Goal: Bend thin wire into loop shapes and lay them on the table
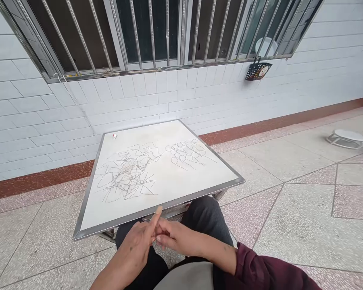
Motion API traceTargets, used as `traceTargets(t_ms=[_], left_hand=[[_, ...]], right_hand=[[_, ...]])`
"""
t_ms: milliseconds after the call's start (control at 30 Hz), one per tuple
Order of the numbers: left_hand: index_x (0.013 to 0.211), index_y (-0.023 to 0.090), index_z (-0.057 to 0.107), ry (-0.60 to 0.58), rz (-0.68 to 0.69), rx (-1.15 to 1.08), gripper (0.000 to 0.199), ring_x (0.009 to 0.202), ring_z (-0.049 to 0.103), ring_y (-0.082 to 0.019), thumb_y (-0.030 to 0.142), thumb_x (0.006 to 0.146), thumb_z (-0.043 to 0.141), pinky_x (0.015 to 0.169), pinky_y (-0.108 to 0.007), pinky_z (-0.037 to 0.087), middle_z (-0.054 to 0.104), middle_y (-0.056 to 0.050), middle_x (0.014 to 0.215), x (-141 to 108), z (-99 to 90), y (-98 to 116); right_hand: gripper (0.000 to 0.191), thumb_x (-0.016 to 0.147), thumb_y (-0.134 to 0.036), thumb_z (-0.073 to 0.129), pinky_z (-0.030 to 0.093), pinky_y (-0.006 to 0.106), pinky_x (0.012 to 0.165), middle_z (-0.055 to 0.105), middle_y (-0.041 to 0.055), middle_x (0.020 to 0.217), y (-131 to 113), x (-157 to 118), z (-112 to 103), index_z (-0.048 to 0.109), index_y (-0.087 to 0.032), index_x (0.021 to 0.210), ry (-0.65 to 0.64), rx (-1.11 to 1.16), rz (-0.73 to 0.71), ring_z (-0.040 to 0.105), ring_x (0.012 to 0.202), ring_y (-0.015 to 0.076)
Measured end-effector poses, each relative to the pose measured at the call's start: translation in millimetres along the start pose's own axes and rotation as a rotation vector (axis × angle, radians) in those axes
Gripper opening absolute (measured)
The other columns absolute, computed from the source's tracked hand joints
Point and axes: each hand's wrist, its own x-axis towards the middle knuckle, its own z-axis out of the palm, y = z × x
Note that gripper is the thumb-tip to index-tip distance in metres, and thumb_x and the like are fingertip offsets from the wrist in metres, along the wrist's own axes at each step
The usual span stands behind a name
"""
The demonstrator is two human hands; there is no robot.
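Observation:
My left hand [136, 245] and my right hand [177, 237] meet over my lap, just before the near edge of the white-topped table [175, 187]. One digit of my left hand points up toward the table's rim; its other fingers are curled and mostly hidden. My right fingers are bent in a pinch against the left hand. A thin pale strand shows beside the left hand, but what the fingers hold is too small to make out. A tangle of thin, bent wires [130, 173] lies on the table's left half. Wires with looped ends [186, 153] lie at the right.
A small white-and-red object [114, 136] sits at the table's far left corner. Behind stands a white tiled wall [157, 90] with a barred window. A dark patterned bag [258, 71] hangs from the bars. A low round stool [346, 137] stands at far right.

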Motion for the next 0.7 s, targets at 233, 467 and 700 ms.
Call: traceTargets(t_ms=[233,467,700], left_hand=[[0.148,0.027,-0.01,-0.083,0.014,-0.023,0.082,0.083,0.055,-0.017,-0.002,0.084,0.032,0.092,-0.044,0.042,0.064,-0.003,0.091,-2.3,9.6,-2.6],[0.147,0.029,-0.012,-0.041,0.064,-0.075,0.083,0.074,0.055,-0.016,0.0,0.084,0.034,0.074,-0.031,0.047,0.064,0.0,0.082,7.0,1.9,9.9],[0.145,0.027,-0.019,-0.088,0.064,-0.039,0.09,0.069,0.052,-0.015,-0.002,0.079,0.035,0.07,-0.029,0.046,0.063,0.002,0.076,11.9,9.8,3.3]], right_hand=[[0.018,0.092,-0.035,0.048,0.041,0.019,0.047,0.056,-0.0017,0.077,17.2,6.0,18.8,0.043,-0.019,0.1,0.058,0.386,0.114,0.05,0.051,0.007],[0.034,0.089,-0.049,0.05,0.041,0.02,0.052,0.058,-0.0009,0.076,24.2,5.8,19.4,0.042,-0.019,0.101,0.066,0.531,0.083,0.054,0.055,0.0075],[0.036,0.093,-0.055,0.036,0.044,0.021,0.051,0.057,-0.0008,0.072,23.7,6.0,15.1,0.038,-0.02,0.096,0.083,0.444,0.066,0.054,0.053,0.0086]])
